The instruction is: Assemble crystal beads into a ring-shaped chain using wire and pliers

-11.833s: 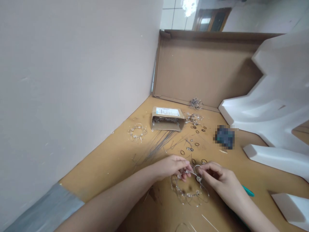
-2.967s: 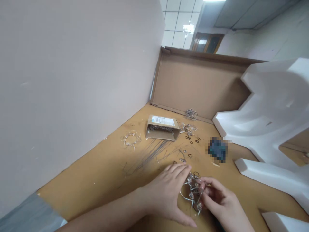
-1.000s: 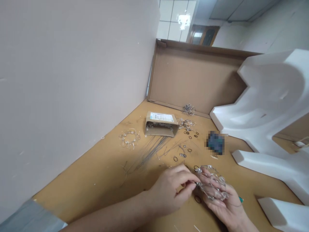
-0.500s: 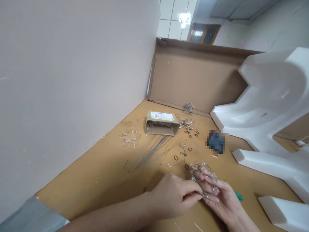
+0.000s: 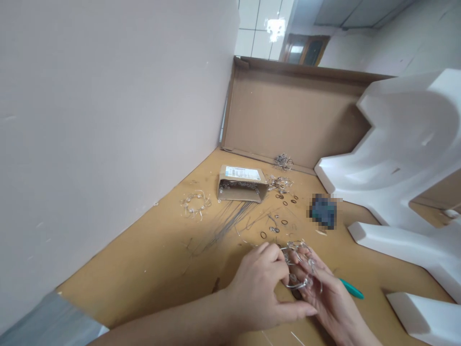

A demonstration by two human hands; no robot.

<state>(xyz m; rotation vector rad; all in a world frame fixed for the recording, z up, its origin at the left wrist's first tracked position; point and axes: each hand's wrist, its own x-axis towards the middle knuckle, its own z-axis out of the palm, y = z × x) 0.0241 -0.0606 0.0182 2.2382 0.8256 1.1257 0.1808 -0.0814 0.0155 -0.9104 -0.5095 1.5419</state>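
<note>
A wire ring with clear beads (image 5: pixel 306 279) rests in my right hand (image 5: pixel 329 293), whose fingers are curled through and around it. My left hand (image 5: pixel 261 278) is at the ring's left side with its thumb stretched apart from the bent fingers. Its fingertips are partly hidden behind the ring's edge, and no grip on it shows. A green-handled tool (image 5: pixel 352 288) lies just right of my right hand, its other end hidden. Another beaded wire ring (image 5: pixel 195 204) lies flat on the table at the left.
A small open cardboard box (image 5: pixel 241 185) holds clear pieces. Thin wires (image 5: pixel 234 218) fan out before it, beside dark small rings (image 5: pixel 284 222) and heaps of beaded wire (image 5: pixel 280 183). White foam (image 5: pixel 403 154) borders the right, a large cardboard tray (image 5: pixel 288 110) the back, a pale wall (image 5: pixel 108 120) the left.
My left hand has let its pinch on the ring's lower edge go; its thumb has spread and its fingers have moved up. The ring has turned slightly in my right hand. More of the green-handled tool shows.
</note>
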